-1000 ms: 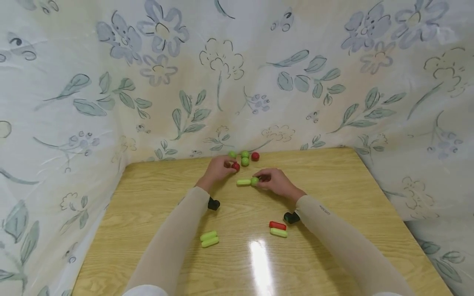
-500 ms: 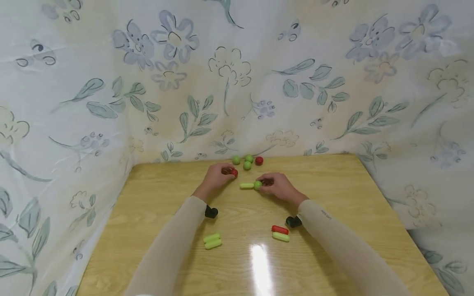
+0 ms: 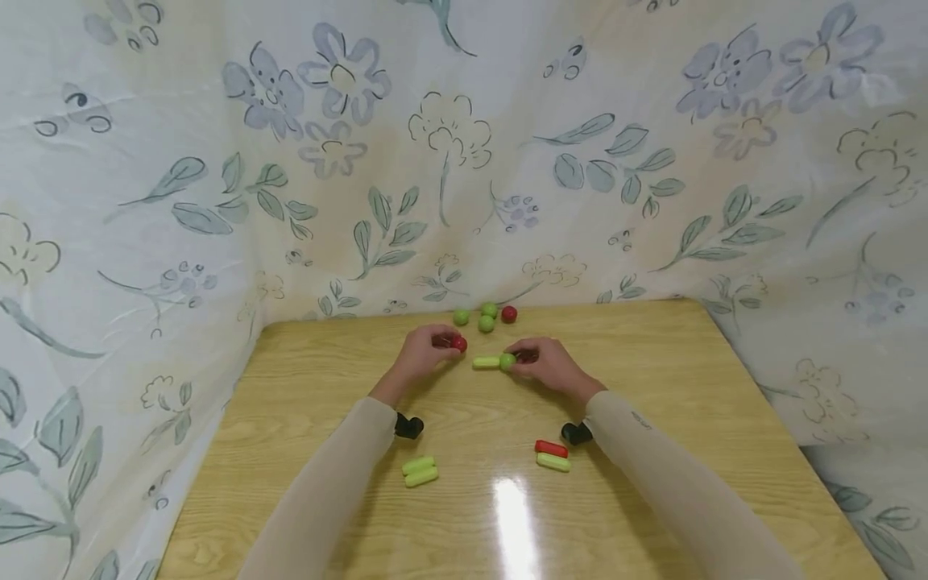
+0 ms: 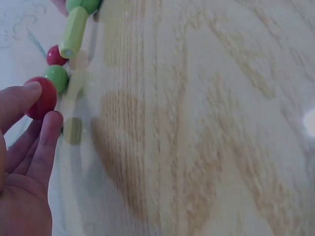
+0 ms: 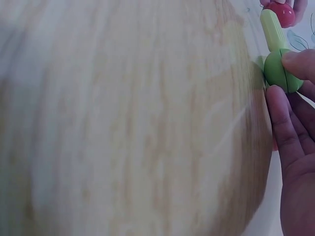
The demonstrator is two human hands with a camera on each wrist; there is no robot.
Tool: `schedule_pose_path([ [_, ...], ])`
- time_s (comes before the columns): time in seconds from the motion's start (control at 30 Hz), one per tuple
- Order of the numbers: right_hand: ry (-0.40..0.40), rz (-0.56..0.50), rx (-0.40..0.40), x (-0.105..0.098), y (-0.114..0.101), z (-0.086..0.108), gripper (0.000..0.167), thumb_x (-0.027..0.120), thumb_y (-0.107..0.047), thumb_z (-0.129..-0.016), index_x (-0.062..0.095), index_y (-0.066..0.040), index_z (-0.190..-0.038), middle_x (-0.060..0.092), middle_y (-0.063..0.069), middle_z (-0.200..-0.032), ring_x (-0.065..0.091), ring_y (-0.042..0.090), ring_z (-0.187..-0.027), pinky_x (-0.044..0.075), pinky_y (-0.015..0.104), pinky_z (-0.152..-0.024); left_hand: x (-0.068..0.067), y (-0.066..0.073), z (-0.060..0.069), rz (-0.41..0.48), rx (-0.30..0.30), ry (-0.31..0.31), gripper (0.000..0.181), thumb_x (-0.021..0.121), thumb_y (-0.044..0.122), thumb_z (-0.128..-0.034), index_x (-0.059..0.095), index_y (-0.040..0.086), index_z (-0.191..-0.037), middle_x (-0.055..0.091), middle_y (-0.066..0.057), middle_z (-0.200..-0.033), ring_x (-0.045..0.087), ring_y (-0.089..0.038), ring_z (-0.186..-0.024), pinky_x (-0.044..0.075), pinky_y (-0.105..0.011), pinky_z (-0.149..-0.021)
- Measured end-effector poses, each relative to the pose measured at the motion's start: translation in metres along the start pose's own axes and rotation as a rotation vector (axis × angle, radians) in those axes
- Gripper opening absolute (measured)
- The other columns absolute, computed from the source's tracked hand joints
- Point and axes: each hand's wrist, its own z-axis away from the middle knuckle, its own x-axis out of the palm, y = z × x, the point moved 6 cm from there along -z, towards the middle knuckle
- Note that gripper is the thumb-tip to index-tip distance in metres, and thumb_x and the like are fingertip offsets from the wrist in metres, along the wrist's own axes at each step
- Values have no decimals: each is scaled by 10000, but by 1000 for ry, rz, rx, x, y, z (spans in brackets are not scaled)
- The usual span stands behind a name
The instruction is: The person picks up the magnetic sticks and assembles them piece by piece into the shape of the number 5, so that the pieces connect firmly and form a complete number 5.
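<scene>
My left hand (image 3: 423, 353) pinches a glossy red ball (image 3: 459, 344) between thumb and fingertips. In the left wrist view, the thumb presses on one side of that ball. My right hand (image 3: 549, 364) pinches a green ball (image 3: 507, 362), which has a thin seam line in the right wrist view. A pale green ridged stick (image 3: 486, 363) is joined to the green ball and points left, toward the red ball. A small gap separates the stick's free end, which shows a pale round spot in the left wrist view, from the red ball.
Behind the hands lie several green balls (image 3: 486, 324) and another red ball (image 3: 510, 314), near the floral cloth (image 3: 449, 201). Two light green sticks (image 3: 420, 477) lie at front left. At front right, a red stick (image 3: 551, 449) lies beside a pale green stick (image 3: 553, 462).
My left hand has drawn the red ball away from the balls at the back, toward me. The right hand has kept the green ball and stick nearly in place. The head view shifted slightly.
</scene>
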Motion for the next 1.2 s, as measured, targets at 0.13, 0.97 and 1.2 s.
schedule_pose_path([
  [0.13, -4, 2, -3, 1, 2, 1, 271, 870, -216, -959, 819, -152, -1217, 761, -35, -1063, 691, 171, -959, 571, 389, -898, 3, -2, 4, -2, 8, -7, 276, 855, 110, -958, 794, 78, -1225, 772, -47, -1109, 722, -226, -1030, 585, -395, -958],
  [0.97, -2, 28, -2, -3, 0, -2, 296, 863, -208, -965, 810, -128, -1245, 764, -12, -1106, 698, 168, -969, 582, 380, -885, 6, -1, 19, 0, -21, -78, 325, 846, 132, -971, 782, 63, -1282, 762, -80, -1200, 719, -261, -1091, 584, -418, -970],
  [1.2, -5, 18, 8, -2, -4, -3, 307, 853, -167, -967, 800, -111, -1264, 764, 25, -1132, 702, 182, -982, 583, 388, -881, 8, -5, 18, -43, -7, -60, 304, 861, 136, -959, 801, 75, -1251, 771, -44, -1118, 701, -216, -1041, 576, -412, -946],
])
